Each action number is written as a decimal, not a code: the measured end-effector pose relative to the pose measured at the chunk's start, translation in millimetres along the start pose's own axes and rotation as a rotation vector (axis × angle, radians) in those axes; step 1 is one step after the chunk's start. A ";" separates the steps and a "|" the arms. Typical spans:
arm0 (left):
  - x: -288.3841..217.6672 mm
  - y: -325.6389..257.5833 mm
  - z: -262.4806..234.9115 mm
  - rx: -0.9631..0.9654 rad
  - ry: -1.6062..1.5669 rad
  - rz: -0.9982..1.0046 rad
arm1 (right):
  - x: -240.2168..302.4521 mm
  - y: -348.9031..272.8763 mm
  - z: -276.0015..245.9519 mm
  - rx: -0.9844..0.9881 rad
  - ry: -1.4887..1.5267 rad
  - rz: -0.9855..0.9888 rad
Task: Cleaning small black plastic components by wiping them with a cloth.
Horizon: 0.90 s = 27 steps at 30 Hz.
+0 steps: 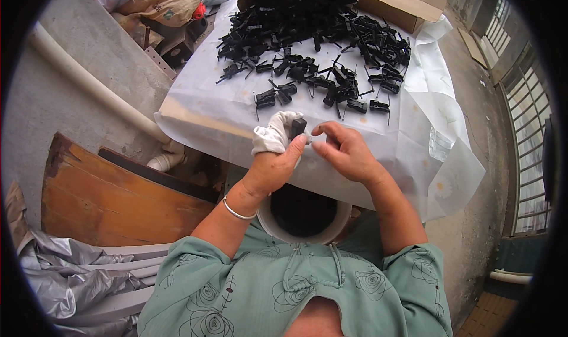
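Note:
My left hand (273, 159), its fingers wrapped in white cloth, grips a small black plastic part (297, 126) just above the near table edge. My right hand (343, 151) is beside it, thumb and forefinger pinched close to the part, with what looks like a thin metal pin between them. A large heap of the same black plastic parts (313, 38) with thin pins lies spread over the white sheet (213, 106) that covers the table. A silver bangle (236, 211) circles my left wrist.
A white bucket (266, 222) holding dark pieces stands under my hands at my lap. An open cardboard box (390, 6) sits at the table's far end. A white pipe (89, 83), wooden board (112, 195) and grey sheeting (65, 272) lie left. A window grille (526, 148) is right.

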State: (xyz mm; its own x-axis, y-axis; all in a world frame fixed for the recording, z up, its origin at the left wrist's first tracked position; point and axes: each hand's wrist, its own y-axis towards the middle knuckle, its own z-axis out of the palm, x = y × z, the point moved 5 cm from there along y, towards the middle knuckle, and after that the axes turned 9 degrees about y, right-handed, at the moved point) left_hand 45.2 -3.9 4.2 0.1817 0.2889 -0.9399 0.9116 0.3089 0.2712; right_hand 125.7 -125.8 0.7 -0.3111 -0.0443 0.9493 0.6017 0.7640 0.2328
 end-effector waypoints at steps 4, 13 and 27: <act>2.0 -0.1 -0.4 0.064 -0.254 -0.185 | -0.1 -0.3 -3.7 -0.010 -0.077 -0.092; -0.8 -5.6 20.6 0.385 -0.301 -0.305 | 10.1 -1.0 -4.8 -0.141 0.216 -0.179; -4.4 -0.7 19.9 0.130 0.274 0.063 | 0.2 -0.5 7.9 0.035 0.004 -0.044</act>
State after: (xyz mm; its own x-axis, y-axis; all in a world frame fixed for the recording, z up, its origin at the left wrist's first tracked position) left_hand 51.0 -23.5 4.0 0.1495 0.5427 -0.8265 0.9444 0.1690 0.2819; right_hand 119.5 -121.1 -0.9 -0.3342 -0.0810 0.9390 0.5616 0.7830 0.2674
